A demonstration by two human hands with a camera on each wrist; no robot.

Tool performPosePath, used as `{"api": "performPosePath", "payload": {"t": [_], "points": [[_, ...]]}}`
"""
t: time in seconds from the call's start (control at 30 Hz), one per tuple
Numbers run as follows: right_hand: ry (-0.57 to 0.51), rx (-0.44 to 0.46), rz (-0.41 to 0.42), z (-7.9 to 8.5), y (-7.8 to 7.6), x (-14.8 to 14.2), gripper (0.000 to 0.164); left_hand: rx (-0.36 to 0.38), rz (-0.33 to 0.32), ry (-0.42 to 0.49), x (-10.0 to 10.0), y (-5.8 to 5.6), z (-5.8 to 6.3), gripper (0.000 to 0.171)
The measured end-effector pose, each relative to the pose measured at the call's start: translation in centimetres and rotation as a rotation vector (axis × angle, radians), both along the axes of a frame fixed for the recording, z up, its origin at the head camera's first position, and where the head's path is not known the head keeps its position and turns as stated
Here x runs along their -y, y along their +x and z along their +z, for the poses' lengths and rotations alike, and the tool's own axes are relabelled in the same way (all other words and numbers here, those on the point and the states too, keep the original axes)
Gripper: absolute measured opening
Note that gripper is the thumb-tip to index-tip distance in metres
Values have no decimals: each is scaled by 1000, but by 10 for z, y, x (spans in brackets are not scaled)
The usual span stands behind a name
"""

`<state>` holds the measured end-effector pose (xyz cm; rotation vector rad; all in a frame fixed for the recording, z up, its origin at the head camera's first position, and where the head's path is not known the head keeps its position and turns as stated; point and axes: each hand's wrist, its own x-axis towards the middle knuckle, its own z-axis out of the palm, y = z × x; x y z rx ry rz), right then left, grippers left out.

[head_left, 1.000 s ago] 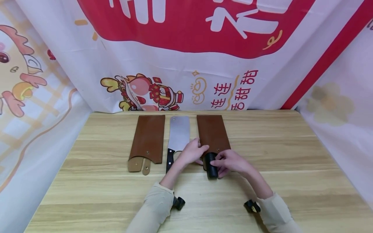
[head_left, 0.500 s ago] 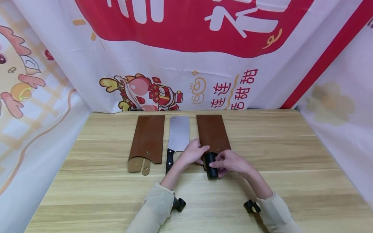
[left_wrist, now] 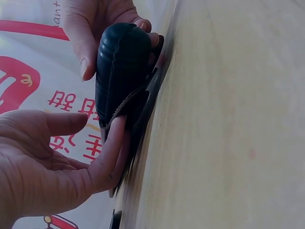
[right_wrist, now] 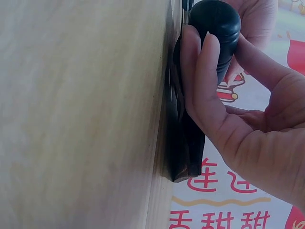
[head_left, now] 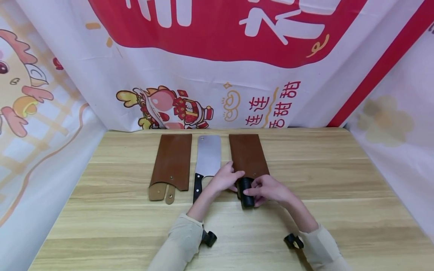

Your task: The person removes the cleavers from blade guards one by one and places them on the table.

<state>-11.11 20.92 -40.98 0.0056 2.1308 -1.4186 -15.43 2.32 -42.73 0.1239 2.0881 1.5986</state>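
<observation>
Printed cloths (head_left: 217, 71) are hanging around three sides of a wood-grain tabletop (head_left: 325, 173), suggesting a staged booth.

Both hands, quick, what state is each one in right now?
Left hand: open, touching the right flat brown leather sheath.
Right hand: closed, holding the smooth black cylindrical handle.

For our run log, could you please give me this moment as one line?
left hand: at mouth of right brown sheath; right hand: grips black cylinder there; cleaver: between that and left brown sheath
</observation>
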Motion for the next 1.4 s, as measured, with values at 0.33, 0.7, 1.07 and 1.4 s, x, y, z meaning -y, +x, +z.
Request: {"api": "performPosePath", "payload": {"t": [0.33, 0.7, 1.07, 1.4], "points": [[19, -10, -19, 0, 0, -1, 32, 16, 9, 91, 0, 0, 0, 54], [-83, 9, -30, 5, 3, -1, 31, 14, 60, 115, -3, 0, -3, 56], [-195, 41, 3, 6, 0, -6, 33, -51, 169, 69, -8, -1, -3, 57], [-304, 99, -21, 7, 0, -6, 44, -1, 212, 142, -9, -1, -3, 65]]}}
